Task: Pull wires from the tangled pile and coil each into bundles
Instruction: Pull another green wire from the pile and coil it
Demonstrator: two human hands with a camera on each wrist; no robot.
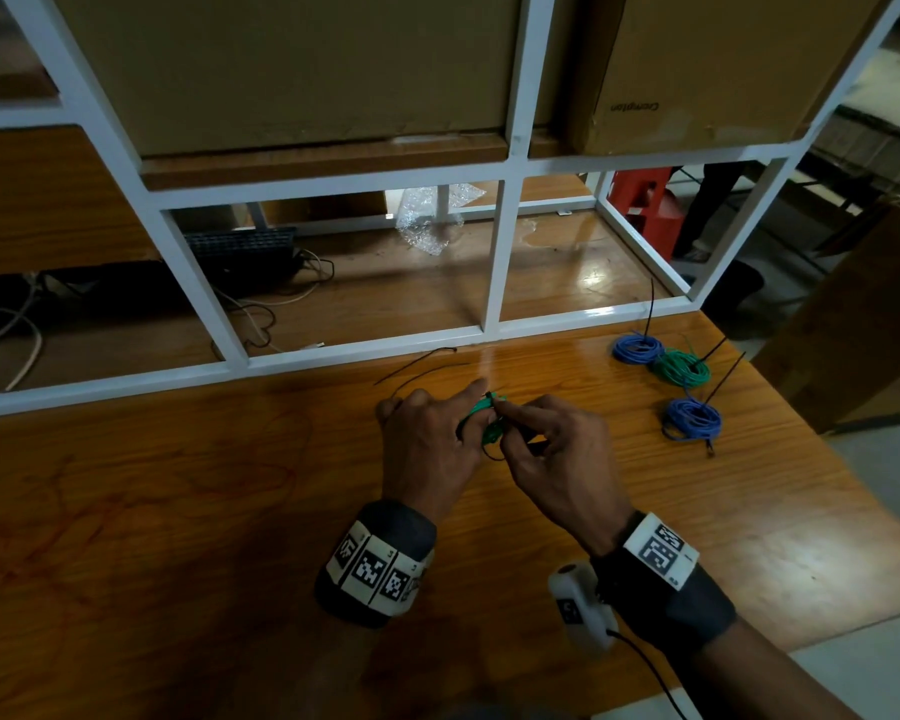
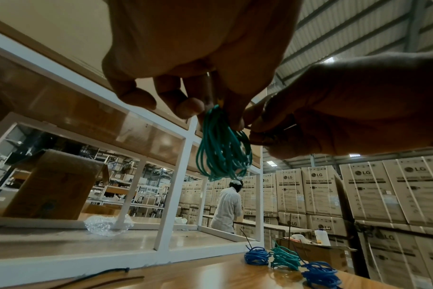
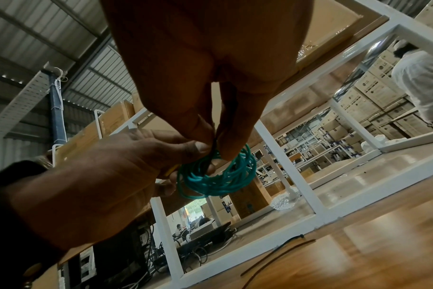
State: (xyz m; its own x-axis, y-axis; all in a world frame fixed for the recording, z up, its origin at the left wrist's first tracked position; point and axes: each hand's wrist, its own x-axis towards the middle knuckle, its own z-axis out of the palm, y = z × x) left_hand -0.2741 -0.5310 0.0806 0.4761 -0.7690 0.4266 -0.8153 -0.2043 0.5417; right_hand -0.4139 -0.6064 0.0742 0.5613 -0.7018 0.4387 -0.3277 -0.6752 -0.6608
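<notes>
Above the wooden table (image 1: 230,485), both hands meet at a small coil of green wire (image 1: 485,414). My left hand (image 1: 475,407) grips the coil (image 2: 223,148) by its top with curled fingers, so the loops hang down. Thumb and forefinger of my right hand (image 1: 502,407) pinch a thin black cable tie (image 3: 213,145) that runs into the coil (image 3: 218,176). Part of the coil is hidden behind the fingers. No tangled pile shows in any view.
Three tied bundles lie at the table's right: a blue one (image 1: 637,349), a green one (image 1: 681,368) and another blue one (image 1: 693,419). Loose black cable ties (image 1: 422,363) lie just beyond my hands. A white metal shelf frame (image 1: 365,350) borders the far edge.
</notes>
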